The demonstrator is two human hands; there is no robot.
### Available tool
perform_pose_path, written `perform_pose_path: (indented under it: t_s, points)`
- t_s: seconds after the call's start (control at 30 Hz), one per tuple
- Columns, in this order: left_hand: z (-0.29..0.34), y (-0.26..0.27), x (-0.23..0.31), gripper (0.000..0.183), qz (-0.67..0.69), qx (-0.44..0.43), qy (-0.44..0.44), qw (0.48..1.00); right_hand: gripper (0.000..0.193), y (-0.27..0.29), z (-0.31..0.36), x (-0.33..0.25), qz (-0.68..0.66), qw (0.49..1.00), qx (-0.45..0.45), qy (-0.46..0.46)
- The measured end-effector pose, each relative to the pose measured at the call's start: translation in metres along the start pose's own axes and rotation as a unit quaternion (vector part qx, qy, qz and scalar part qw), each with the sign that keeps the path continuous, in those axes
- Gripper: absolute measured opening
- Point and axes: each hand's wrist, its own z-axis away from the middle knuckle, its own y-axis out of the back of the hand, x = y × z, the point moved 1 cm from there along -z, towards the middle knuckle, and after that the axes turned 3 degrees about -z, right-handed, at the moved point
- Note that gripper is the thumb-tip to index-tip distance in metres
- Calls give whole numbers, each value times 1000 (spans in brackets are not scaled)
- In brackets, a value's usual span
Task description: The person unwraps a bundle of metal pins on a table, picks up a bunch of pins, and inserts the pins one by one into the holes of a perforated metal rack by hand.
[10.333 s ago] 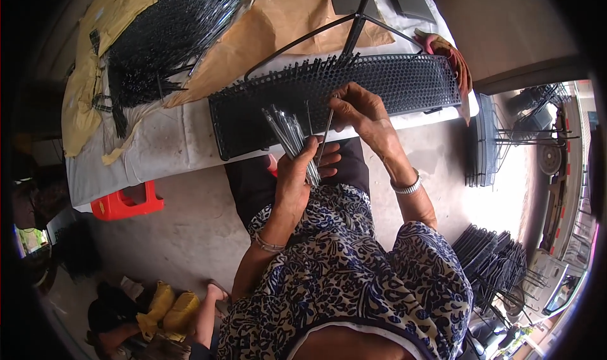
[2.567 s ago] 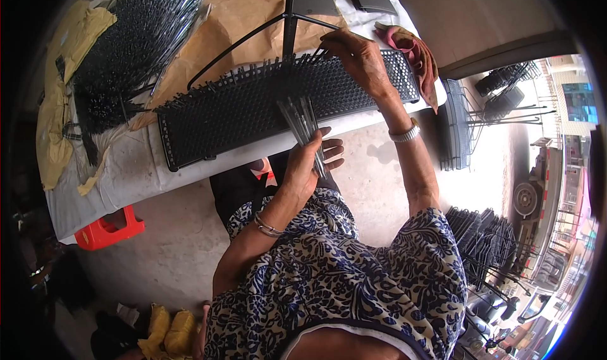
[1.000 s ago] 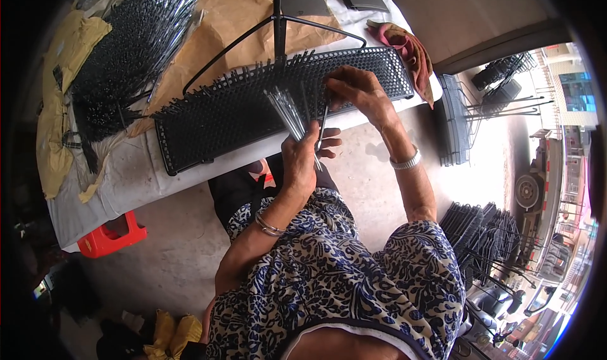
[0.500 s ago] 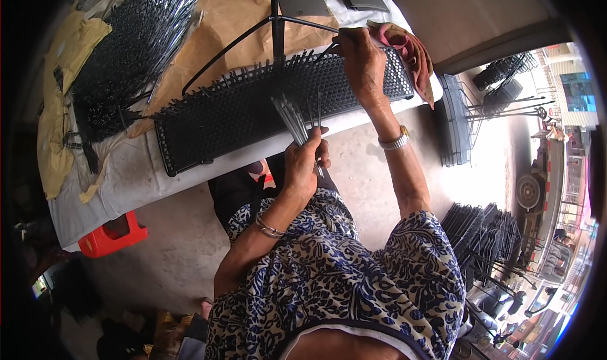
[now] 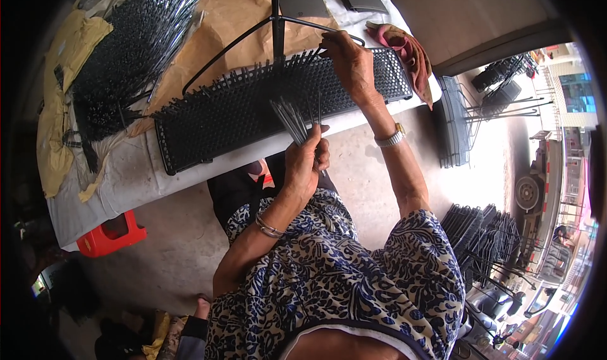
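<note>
A long black perforated metal panel (image 5: pixel 221 129) lies across the table, with many thin dark rods (image 5: pixel 237 75) standing in rows along its far part. My left hand (image 5: pixel 305 158) is closed round a bundle of thin grey rods (image 5: pixel 288 116), just off the panel's near edge; one or two of them stick up apart from the rest. Over the panel's far edge, toward its right end, my right hand (image 5: pixel 354 69) pinches with thumb and fingers by the last rods of the row. What sits between those fingertips is too small to make out.
A big heap of dark rods (image 5: pixel 126 63) lies on brown paper (image 5: pixel 221 12) at the left. A black metal frame (image 5: pixel 277 34) stands behind the panel. A reddish cloth (image 5: pixel 411 56) lies by its right end. A red stool (image 5: pixel 114 237) is under the table; black racks (image 5: pixel 480 233) stand at right.
My right hand has shifted slightly left along the panel's far edge; the thin rod seen at its fingers before no longer shows clearly. My left hand and its bundle have barely moved.
</note>
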Motion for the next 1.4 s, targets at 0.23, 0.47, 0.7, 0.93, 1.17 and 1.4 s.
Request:
perform_pose_path:
  t_s: [0.23, 0.47, 0.7, 0.93, 1.17, 1.4]
  points:
    - [2, -3, 2, 34, 5, -4, -2, 1000, 18, 2, -1, -2, 79, 990, -89, 82]
    - [2, -3, 4, 34, -29, -12, -21, 999, 30, 33, 29, -25, -28, 951, -236, -197]
    - [7, -13, 5, 37, -113, -25, 18, 993, 25, 41, 43, -24, -246, 880, -293, -282]
    - [3, -10, 6, 52, -122, -50, -18, 991, 16, 51, 37, -41, -272, 892, -213, -292]
    - [-16, -4, 21, 52, -64, -91, 19, 994, 29, 67, 51, -79, 113, 946, -219, 211]
    - [-16, -8, 27, 35, -116, -58, 31, 991, 27, 82, 67, -91, 77, 976, -112, 169]
